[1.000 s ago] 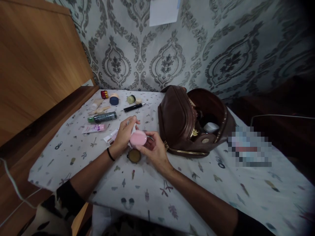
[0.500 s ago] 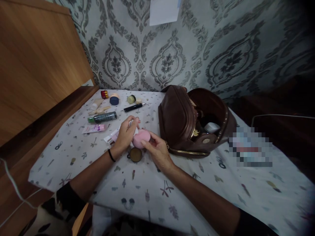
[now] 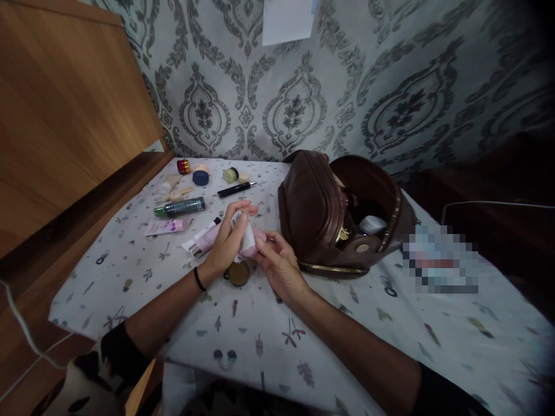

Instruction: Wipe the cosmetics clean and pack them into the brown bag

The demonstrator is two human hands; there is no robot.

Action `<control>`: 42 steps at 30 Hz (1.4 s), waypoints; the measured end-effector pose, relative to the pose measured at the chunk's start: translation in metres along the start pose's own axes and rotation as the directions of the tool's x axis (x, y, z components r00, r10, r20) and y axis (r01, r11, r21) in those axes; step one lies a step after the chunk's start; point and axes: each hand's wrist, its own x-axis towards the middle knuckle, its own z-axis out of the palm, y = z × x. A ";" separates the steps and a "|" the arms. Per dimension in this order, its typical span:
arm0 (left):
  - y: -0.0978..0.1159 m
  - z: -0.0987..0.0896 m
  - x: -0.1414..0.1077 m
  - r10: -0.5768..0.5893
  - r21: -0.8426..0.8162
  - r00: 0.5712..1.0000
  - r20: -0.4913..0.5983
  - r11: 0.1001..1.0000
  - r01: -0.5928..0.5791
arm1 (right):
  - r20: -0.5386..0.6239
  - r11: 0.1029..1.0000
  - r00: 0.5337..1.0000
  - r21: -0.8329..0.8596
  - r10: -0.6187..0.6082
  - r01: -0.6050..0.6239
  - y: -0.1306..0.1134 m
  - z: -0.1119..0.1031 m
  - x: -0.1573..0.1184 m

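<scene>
My left hand [image 3: 226, 241] presses a crumpled white wipe [image 3: 248, 242] against a pink rounded object [image 3: 259, 234], whose exact kind I cannot make out. From the other side, the fingers and thumb of my right hand [image 3: 282, 267] grip that pink object. The wipe covers most of its near face. Just below both hands, a small round brown-gold item [image 3: 238, 274] with a dark rim and loop lies on the patterned cloth. Beside my left wrist are a white tube with a black cap [image 3: 200, 236] and a pale pink tube [image 3: 205, 241].
An open brown leather bag [image 3: 310, 202] stands to the right, a white-lidded item [image 3: 373, 224] inside. At left lie a dark green bottle [image 3: 184, 207], a pink tube [image 3: 166, 226], a black pen-like stick [image 3: 235, 189] and several small jars. A blurred packet [image 3: 442, 260] is far right.
My left hand has moved slightly right and up, bringing the white wipe over the pink object's front. The pink object has turned and shows less. The tubes behind are more exposed.
</scene>
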 end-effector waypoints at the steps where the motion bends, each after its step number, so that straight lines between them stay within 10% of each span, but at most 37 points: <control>1: -0.002 0.001 0.001 -0.039 -0.038 0.999 -0.010 0.999 0.039 | 0.007 1.000 1.000 0.019 0.003 -0.003 -0.001 0.000 0.000; 10: -0.011 0.005 0.007 -0.392 -0.411 0.918 0.051 0.830 0.377 | 0.051 0.990 0.998 0.135 0.032 -0.038 -0.007 0.003 0.002; 19: 0.001 -0.003 0.007 -0.314 -0.270 0.944 0.100 0.905 0.329 | 0.012 0.984 0.996 0.159 0.083 -0.084 -0.002 -0.003 0.003; 30: -0.014 0.000 0.006 -0.199 -0.074 0.973 -0.121 0.979 0.191 | 0.046 0.987 0.991 0.099 0.125 -0.129 0.001 0.002 0.000; 42: -0.012 -0.004 0.011 -0.241 -0.200 0.943 -0.231 0.960 0.197 | 0.037 0.976 0.984 0.123 0.175 -0.178 0.003 -0.003 0.002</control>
